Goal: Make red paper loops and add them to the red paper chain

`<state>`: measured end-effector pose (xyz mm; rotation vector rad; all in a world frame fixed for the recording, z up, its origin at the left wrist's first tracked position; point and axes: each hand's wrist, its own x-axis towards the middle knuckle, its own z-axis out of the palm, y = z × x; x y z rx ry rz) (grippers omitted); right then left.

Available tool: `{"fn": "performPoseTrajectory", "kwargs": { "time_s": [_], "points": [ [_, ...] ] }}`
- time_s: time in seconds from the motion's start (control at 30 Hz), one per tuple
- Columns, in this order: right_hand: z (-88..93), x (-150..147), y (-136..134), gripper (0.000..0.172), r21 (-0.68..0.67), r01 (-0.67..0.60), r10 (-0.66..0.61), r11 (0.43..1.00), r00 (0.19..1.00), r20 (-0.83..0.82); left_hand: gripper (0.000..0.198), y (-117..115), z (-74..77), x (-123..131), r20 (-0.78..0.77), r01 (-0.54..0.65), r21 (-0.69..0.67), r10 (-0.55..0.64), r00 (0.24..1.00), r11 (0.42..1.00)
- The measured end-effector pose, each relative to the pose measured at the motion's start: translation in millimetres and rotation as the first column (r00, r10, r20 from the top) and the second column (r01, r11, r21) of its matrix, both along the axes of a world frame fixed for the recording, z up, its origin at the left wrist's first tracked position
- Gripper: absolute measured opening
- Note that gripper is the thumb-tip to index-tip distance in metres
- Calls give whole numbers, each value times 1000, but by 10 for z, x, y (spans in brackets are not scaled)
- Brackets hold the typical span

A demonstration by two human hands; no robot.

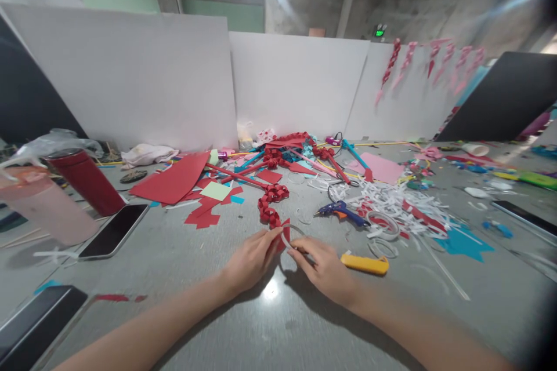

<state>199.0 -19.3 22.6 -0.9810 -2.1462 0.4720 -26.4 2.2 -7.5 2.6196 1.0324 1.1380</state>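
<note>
1. Grey tabletop [209, 324], shiny in front, stretches from under both forearms to beyond the glue gun [338, 209].
2. Nearer than the glue gun and to its left, the left hand [252, 259] has thumb and fingers pinched together on a red paper piece [285, 242], probably to steady it.
3. Just nearer than the glue gun, the right hand [325, 265] presses its fingertips closely around a pale strip [284, 236]; its curve passes in front of the red piece. I cannot tell whether the two are joined.
4. A yellow cutter [364, 264] lies nearer than the glue gun, slightly right, seemingly within easy reach.
5. Left of the glue gun, a curled red chain [275, 191] runs away from the pinched piece; a heap of white strips [402, 206] spreads to the gun's right.
6. Well beyond the glue gun stand white boards [300, 87]; red and pink twists [390, 66] hang there, perhaps to spare them the clutter.
</note>
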Motion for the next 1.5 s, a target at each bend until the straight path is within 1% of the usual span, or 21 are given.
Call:
{"fn": "performPoseTrajectory", "kwargs": {
  "time_s": [0.13, 0.23, 0.33, 0.43, 0.53, 0.6, 0.67, 0.73, 0.77, 0.83, 0.87, 0.9, 0.97, 1.0, 1.03, 1.1, 1.17, 1.23, 1.37, 1.43, 1.5],
  "points": [
    [14, -9, -5, 20, -31, 46, -46, 998, 999, -16, 21, -7, 26, -2, 6, -22, -46, 22, 1000, 999],
    [52, -21, -17, 27, -112, 97, -100, 989, 995, -24, 19, -16, 60, -5, -1, -6, -68, 6, 1000, 998],
    [93, -34, -34, 35, -166, 93, -95, 982, 996, -2, 18, -27, 91, -2, -3, 17, -60, -17, 1000, 998],
    [110, -40, -41, 30, -144, 78, -82, 987, 997, -18, 16, -39, 116, 13, 1, 57, 1, -57, 998, 998],
    [92, -34, -30, 23, -133, 91, -96, 987, 995, -32, 14, -49, 130, 28, -3, 94, 71, -94, 996, 993],
    [72, -26, -13, 21, -159, 96, -102, 983, 994, -33, 14, -53, 126, 29, -10, 111, 93, -110, 994, 990],
    [60, -21, 6, 21, -197, 92, -104, 976, 993, -54, 17, -54, 108, 24, -10, 123, 86, -122, 992, 989],
    [61, -19, 25, 22, -241, 82, -106, 967, 990, -90, 25, -51, 79, 25, 4, 115, 25, -115, 993, 993],
    [68, -19, 33, 23, -263, 76, -109, 962, 988, -111, 32, -49, 63, 31, 24, 95, -26, -94, 995, 995],
    [88, -21, 45, 25, -305, 67, -117, 950, 982, -148, 43, -43, 43, 58, 86, 41, -171, -26, 996, 984],
    [101, -21, 49, 25, -324, 61, -120, 944, 979, -164, 45, -38, 44, 76, 134, 16, -246, 18, 991, 969],
    [114, -22, 51, 26, -341, 52, -119, 939, 977, -176, 43, -33, 55, 94, 188, -1, -311, 63, 980, 951],
    [138, -21, 51, 26, -364, 40, -117, 930, 974, -193, 28, -18, 105, 120, 299, -14, -395, 143, 944, 919],
    [148, -20, 50, 26, -370, 37, -116, 928, 974, -196, 21, -8, 142, 123, 350, -20, -410, 177, 920, 912],
    [156, -18, 49, 26, -371, 37, -118, 928, 973, -198, 19, 4, 181, 119, 393, -30, -412, 207, 896, 911],
    [164, -12, 47, 27, -369, 40, -122, 928, 972, -201, 22, 36, 252, 90, 450, -49, -402, 244, 859, 914],
    [164, -5, 43, 28, -368, 39, -123, 929, 970, -209, 23, 74, 292, 53, 482, -48, -392, 249, 840, 919],
    [162, -2, 36, 28, -368, 36, -123, 929, 969, -214, 24, 107, 291, 29, 487, -33, -395, 239, 840, 918],
    [166, -6, 17, 28, -360, 39, -121, 932, 971, -208, 33, 116, 216, 47, 437, -20, -415, 219, 872, 910],
    [176, -11, 15, 28, -346, 47, -123, 937, 972, -201, 32, 95, 185, 69, 442, -8, -426, 216, 870, 905],
    [190, -15, 18, 29, -330, 56, -126, 942, 973, -193, 26, 69, 180, 82, 466, -7, -430, 229, 855, 903]
  ]
}}
